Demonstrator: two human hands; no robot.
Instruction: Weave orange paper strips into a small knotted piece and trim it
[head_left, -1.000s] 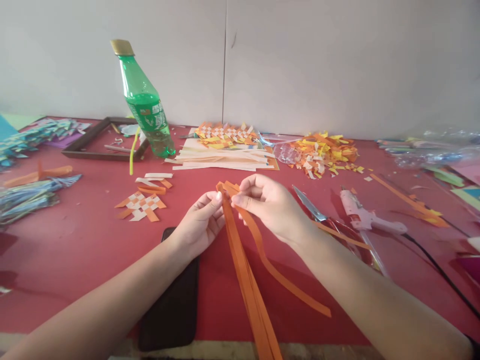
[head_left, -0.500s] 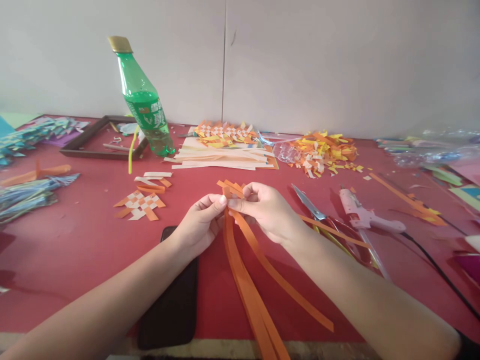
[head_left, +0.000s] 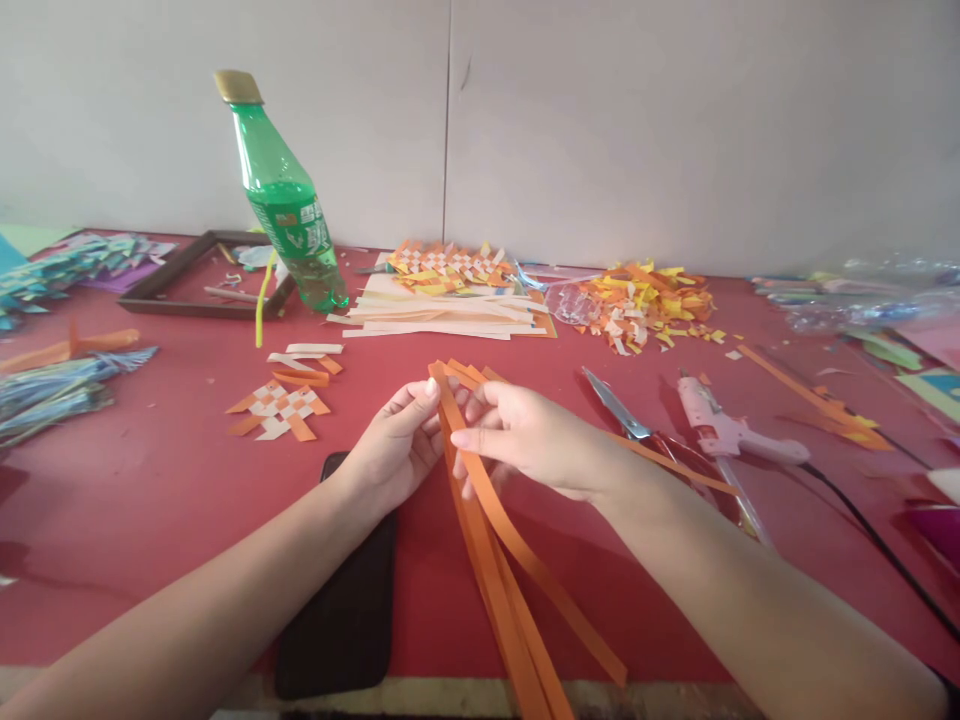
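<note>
Several long orange paper strips (head_left: 495,560) run from my hands down past the near edge of the red table (head_left: 150,470). My left hand (head_left: 394,445) pinches their upper ends from the left, thumb and fingers closed on the bundle. My right hand (head_left: 525,435) lies against the strips from the right, its fingers curled round one strip just below the top. The strip ends fan out a little above both hands. A black phone (head_left: 341,610) lies flat under my left forearm.
Scissors (head_left: 619,410) and a pink glue gun (head_left: 724,435) with its black cord lie right of my hands. A green bottle (head_left: 289,205), a wooden frame (head_left: 199,280), cream strips (head_left: 442,315), woven orange-white pieces (head_left: 281,410) and a scrap pile (head_left: 645,300) lie behind.
My right hand has slid down and flattened along the strips. The loose strip that trailed out to the right has swung in closer to the bundle. My left hand kept its pinch.
</note>
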